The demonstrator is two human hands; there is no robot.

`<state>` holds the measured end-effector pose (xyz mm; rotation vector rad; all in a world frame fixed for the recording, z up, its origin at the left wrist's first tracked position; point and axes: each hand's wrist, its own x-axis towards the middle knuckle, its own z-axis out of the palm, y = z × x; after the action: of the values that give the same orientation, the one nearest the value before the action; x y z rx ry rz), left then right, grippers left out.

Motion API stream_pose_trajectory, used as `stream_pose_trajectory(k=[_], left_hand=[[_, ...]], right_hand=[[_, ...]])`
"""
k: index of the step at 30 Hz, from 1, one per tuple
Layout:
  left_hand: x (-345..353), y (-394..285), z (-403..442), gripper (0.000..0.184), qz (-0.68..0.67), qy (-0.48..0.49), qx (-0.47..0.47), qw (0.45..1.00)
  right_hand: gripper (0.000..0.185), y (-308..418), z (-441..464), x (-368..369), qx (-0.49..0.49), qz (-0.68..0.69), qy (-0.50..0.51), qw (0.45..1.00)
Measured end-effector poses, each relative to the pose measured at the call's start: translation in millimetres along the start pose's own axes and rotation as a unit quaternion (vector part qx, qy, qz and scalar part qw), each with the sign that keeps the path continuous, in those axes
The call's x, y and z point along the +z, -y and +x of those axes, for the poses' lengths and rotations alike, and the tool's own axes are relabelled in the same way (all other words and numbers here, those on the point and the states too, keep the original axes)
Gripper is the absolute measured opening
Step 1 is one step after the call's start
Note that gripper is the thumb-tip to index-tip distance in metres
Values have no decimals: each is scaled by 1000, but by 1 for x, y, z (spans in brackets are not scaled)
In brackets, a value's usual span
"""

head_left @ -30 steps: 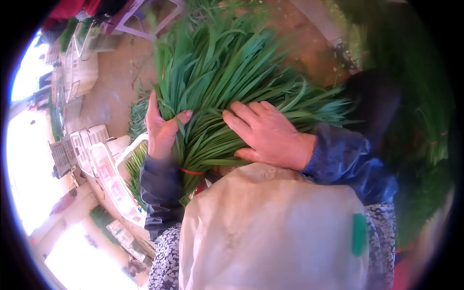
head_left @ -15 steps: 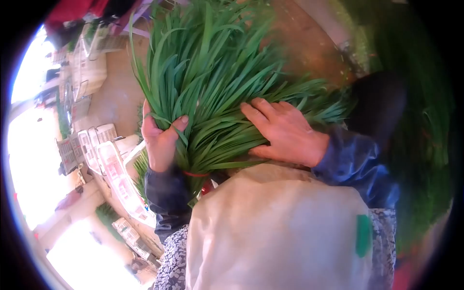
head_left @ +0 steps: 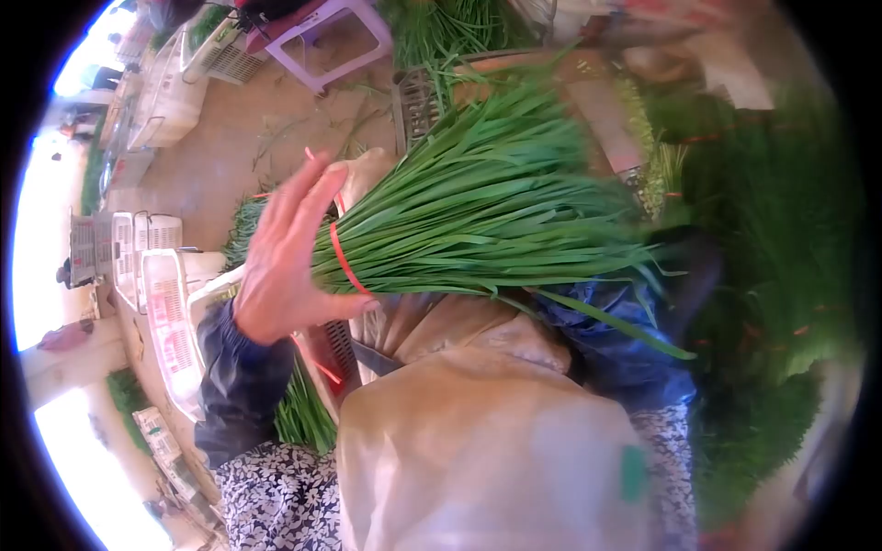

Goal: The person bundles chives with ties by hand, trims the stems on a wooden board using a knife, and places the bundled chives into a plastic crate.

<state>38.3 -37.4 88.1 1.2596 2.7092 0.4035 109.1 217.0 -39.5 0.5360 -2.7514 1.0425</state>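
A large bundle of long green leaves (head_left: 487, 202) lies across the lap, its leaf tips fanned out to the right. A red band (head_left: 344, 260) circles its narrow left end. My left hand (head_left: 285, 253) is at that end, fingers raised and spread from the thumb, which is beside the band. A thin pinkish strip shows at its fingertips. My right hand is hidden under the leaves; only its blue sleeve (head_left: 625, 340) shows. Below the left hand, another red strip (head_left: 317, 360) lies near more green stems (head_left: 303, 409).
A purple plastic frame (head_left: 329, 41) stands on the brown floor at the top. White baskets (head_left: 170, 321) line the left. Piled greens with red bands (head_left: 763, 239) fill the right, and further greens (head_left: 459, 28) lie at the top. A pale apron (head_left: 487, 450) covers the lap.
The bundle has turned to lie more sideways, baring its red band. My left hand has left the leaves for the tied end and opened. My right hand has gone from on top to out of sight.
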Motion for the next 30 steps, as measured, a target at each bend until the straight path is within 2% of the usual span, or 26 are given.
stream_pose_trajectory(k=[2, 4, 5, 7, 9, 10, 11, 12, 13, 14, 15, 16, 17, 18, 19, 20, 21, 23, 24, 25, 27, 29, 30], left_hand=[[34, 17, -6, 108, -1, 28, -16, 999], [50, 21, -14, 106, -48, 101, -69, 991], [49, 19, -17, 106, -54, 104, -74, 990], [40, 8, -23, 103, 26, 115, -85, 989], [35, 8, -26, 101, 70, 99, -54, 991], [36, 4, -33, 100, 107, 86, -33, 990], [37, 5, -36, 98, 149, 73, -2, 986], [38, 4, -35, 87, 146, 68, -5, 987], [40, 0, -38, 87, 137, 68, -17, 988], [39, 0, -35, 83, 198, 69, 37, 977], [41, -4, -31, 80, 253, 70, 99, 960], [41, -7, -29, 71, 244, 66, 93, 963], [42, -8, -28, 71, 241, 66, 92, 964], [42, -7, -33, 69, 241, 59, 85, 965], [44, -4, -32, 68, 240, 49, 95, 965], [45, -3, -37, 68, 241, 52, 82, 966], [47, -2, -43, 67, 240, 49, 79, 966], [50, -2, -43, 66, 239, 38, 84, 967], [53, -3, -46, 66, 239, 38, 74, 967], [52, -3, -46, 66, 251, 39, 64, 965], [56, 1, -51, 64, 245, 27, 67, 967], [56, 2, -55, 63, 241, 18, 78, 967], [52, 0, -60, 60, 214, 30, 84, 973]], right_hand=[[49, 0, -13, -14, 49, 115, 19, 992], [45, -7, -28, -30, 104, 198, 35, 974], [44, -15, -37, -38, 132, 225, 38, 965], [41, -37, -61, -60, 200, 229, 36, 952], [39, -71, -86, -89, 263, 113, 15, 958], [38, -89, -94, -110, 290, -20, 20, 957], [31, -99, -99, -130, 312, -198, 22, 929], [28, -107, -99, -150, 343, -215, 5, 914], [25, -115, -100, -169, 373, -231, -12, 898], [24, -64, -56, -166, 363, -98, -109, 920], [26, -18, -7, -132, 177, 88, -189, 962], [28, -9, -3, -125, 179, 103, -221, 953], [21, 3, 14, -108, 50, 77, -143, 986], [16, 14, 30, -75, 30, 93, 42, 994], [16, 17, 31, -67, 61, 123, 21, 990], [17, 16, 34, -52, 96, 113, 90, 985], [17, 13, 35, -35, 97, 122, 101, 983], [18, 1, 36, -18, 55, 25, 94, 994], [20, 6, 38, -15, 88, 129, 99, 983], [20, 8, 40, -15, 87, 129, 99, 983], [19, 16, 47, -16, 55, 164, -9, 985], [18, 17, 50, -15, 73, 172, 6, 982], [19, 17, 53, -15, -5, 105, 10, 994]])
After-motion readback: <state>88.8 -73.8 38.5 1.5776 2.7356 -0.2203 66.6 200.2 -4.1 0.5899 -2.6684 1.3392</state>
